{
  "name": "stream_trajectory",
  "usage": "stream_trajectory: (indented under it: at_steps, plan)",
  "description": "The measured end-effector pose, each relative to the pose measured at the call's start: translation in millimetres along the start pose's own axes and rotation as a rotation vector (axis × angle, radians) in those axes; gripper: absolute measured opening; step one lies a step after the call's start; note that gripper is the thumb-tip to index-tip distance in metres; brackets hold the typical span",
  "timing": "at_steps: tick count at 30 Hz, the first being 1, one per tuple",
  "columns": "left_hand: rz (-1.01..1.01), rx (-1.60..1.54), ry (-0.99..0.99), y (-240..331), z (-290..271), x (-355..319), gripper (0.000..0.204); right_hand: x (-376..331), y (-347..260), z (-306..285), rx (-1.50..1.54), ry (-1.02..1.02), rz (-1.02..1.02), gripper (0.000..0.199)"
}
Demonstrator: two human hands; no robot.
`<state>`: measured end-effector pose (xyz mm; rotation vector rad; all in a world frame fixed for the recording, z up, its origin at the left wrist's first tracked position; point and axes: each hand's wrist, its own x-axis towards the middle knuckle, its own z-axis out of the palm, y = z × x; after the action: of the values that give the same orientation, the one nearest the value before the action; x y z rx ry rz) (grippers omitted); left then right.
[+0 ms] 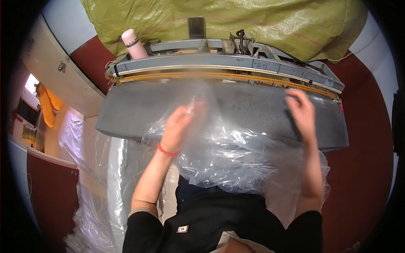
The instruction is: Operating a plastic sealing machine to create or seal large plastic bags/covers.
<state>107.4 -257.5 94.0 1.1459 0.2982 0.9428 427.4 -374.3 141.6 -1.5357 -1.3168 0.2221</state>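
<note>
A crumpled sheet of clear plastic film [234,156] hangs over the near edge of a long grey padded bench [257,101] and in front of my body. My left hand [181,124], with a red bead bracelet on the wrist, grips a raised part of the film; its fingertips are smeared by motion. Over the right side of the bench, my right hand [301,111] has its fingers loosely bent and apart, with nothing visible in them. Beneath the right forearm, more film spreads out.
A grey metal frame [177,63] with orange strips runs along the bench's far side. On it stand a pink bottle [134,44] and a dark metal clamp [241,41]. Green woven sheeting [261,25] hangs behind. A clear film roll [116,181] lies at left, near a door [63,63].
</note>
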Motion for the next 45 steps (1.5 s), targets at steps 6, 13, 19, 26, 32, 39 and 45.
stream_trajectory:
  at_steps: [6,13,19,26,32,39,45]
  plan:
    - [0.172,0.638,-0.046,-16,8,-17,0.023,26,-68,139,0.3,-0.449,-0.318,0.029]
    - [-0.211,0.775,-0.181,19,-50,-59,0.027,36,-86,89,0.687,-0.091,0.015,0.012]
    - [-0.684,1.299,-0.607,-1,-143,-158,0.021,66,0,-41,0.184,0.536,-0.032,0.022]
    - [-0.177,2.001,0.995,194,-313,-172,0.026,36,130,-113,-0.307,0.524,-0.011,0.025]
    - [0.424,1.685,1.164,162,-221,-45,0.038,-9,226,-181,-0.636,0.621,0.152,0.031]
    - [-0.134,1.832,0.52,58,-303,-9,0.065,-74,272,-258,-1.153,0.46,0.587,0.04]
    - [-0.534,1.71,1.175,79,-376,0,0.053,-65,249,-238,-1.162,0.486,0.683,0.037]
